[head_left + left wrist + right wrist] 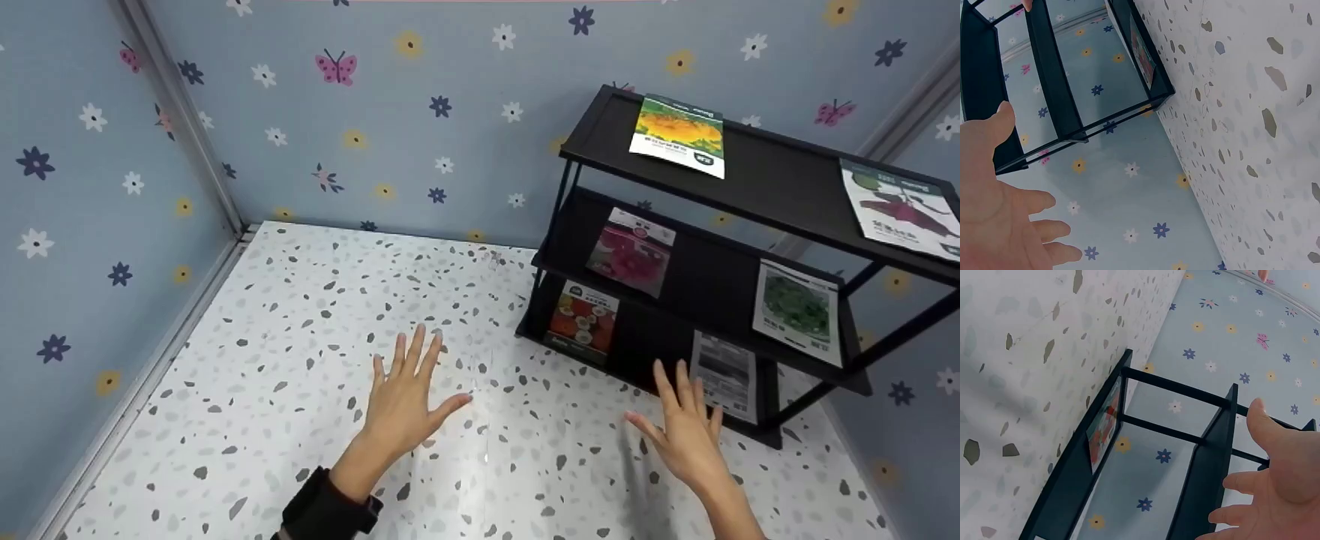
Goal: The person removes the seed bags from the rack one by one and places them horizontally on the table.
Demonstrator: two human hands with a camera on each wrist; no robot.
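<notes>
My left hand (401, 405) hovers over the speckled surface with fingers spread, holding nothing. To the right, my right hand (686, 435) is also spread and bare, in front of the lower tier of a black three-tier shelf (780, 184). Flat picture packets lie on it. The top tier carries a yellow-orange flower packet (679, 136) and one with a dark red plant (904, 210). On the middle tier are a pink flower packet (634, 255) and a green leafy packet (797, 311). A red-orange packet (583, 322) and a greyish packet (724, 375) lie on the bottom tier.
The white speckled surface (300, 337) stretches left of the shelf. Blue walls (420, 97) with flowers and butterflies enclose it at the back and both sides. In the left wrist view, the shelf frame (1053, 73) appears beyond the hand.
</notes>
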